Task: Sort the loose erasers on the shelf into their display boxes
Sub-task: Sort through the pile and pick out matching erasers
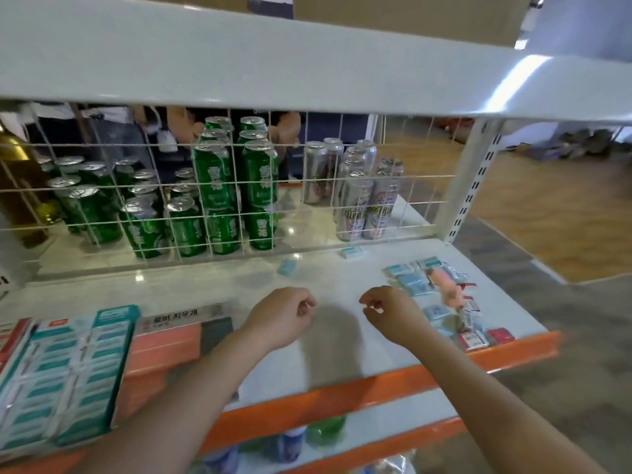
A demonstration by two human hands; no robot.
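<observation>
l hand (285,311) & r hand (388,311) loosely curled over shelf (335,357), grasping nothing; loose erasers (413,282) at right.

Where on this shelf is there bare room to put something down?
Bare shelf lies between the left hand and right hand, and behind them toward the wire grid. Crowded: display boxes at left, loose erasers at right.

1. Green cans (212,186) stand behind the wire grid (307,181), some stacked.
2. Silver cans (355,193) stand to their right.
3. A golden bottle (17,186) is far left.
4. Wooden floor (547,213) beyond.
</observation>
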